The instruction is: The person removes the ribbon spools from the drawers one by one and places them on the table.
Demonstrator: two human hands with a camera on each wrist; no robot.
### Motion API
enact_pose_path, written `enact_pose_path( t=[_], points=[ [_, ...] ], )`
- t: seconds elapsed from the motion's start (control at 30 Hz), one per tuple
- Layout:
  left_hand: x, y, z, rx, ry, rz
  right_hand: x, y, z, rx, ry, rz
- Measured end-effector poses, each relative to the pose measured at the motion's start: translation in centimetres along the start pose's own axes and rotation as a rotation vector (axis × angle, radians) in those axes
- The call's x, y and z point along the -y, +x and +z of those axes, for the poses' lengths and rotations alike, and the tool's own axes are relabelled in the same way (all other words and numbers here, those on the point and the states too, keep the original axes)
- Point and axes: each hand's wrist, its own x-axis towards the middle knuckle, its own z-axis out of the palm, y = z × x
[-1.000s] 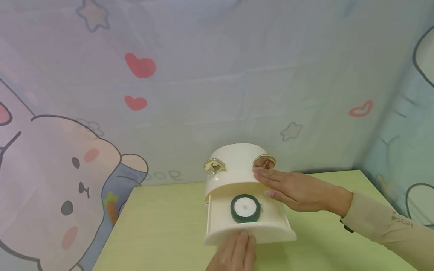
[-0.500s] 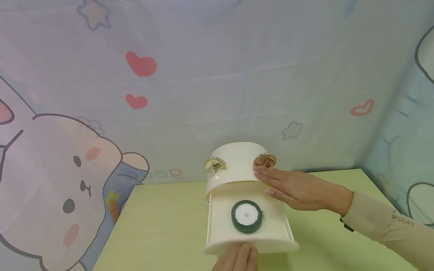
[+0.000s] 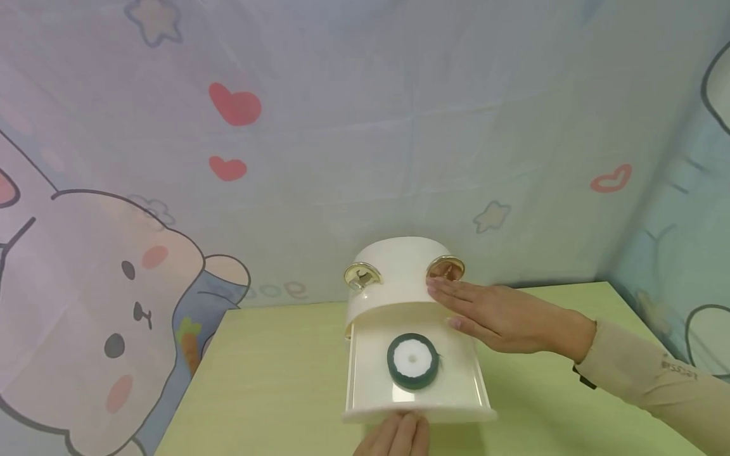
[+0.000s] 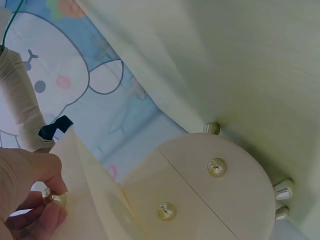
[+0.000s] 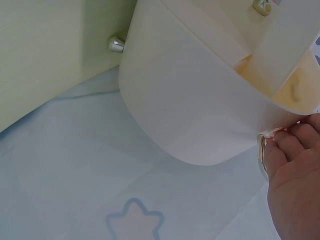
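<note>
A cream rounded cabinet (image 3: 399, 269) stands on the table with its top drawer (image 3: 365, 386) pulled out. Inside the drawer lies a roll of green ribbon (image 3: 413, 360) on a white spool. My left hand (image 3: 396, 437) is at the middle of the drawer front; in the left wrist view its thumb and fingers pinch a gold knob (image 4: 60, 200). My right hand (image 3: 499, 316) rests with extended fingers against the cabinet's upper right side, fingertips right at a round gold ear (image 3: 446, 269). The right wrist view shows the same fingers bent slightly along the cabinet wall.
A second gold ear (image 3: 362, 277) sits at the cabinet's upper left. Below the pulled-out drawer, the cabinet front has two more gold knobs (image 4: 166, 211), and short gold feet (image 4: 283, 190) underneath. The pale green table (image 3: 274, 373) meets a printed cloth backdrop (image 3: 342, 158) behind.
My left hand has drawn the drawer farther out toward me, carrying the ribbon roll with it, and more of the drawer floor shows. My right hand has kept its place on the cabinet.
</note>
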Motion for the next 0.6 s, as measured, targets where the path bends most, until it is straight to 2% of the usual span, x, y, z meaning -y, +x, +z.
enact_pose_path(
  t=[0.13,0.33,0.47,0.6],
  points=[
    [-0.1,-0.1,-0.2,0.033,-0.016,-0.012,0.1,0.0,0.0,-0.005,-0.002,-0.003],
    [0.7,0.8,-0.5,0.028,0.007,0.051,0.1,-0.1,-0.1,-0.005,-0.009,0.0],
    [1.2,1.3,-0.7,0.053,0.012,0.062,0.1,-0.1,-0.1,-0.006,-0.014,0.002],
    [1.6,1.6,-0.7,0.036,0.018,0.081,0.1,0.0,-0.1,-0.001,-0.018,-0.001]
  ],
)
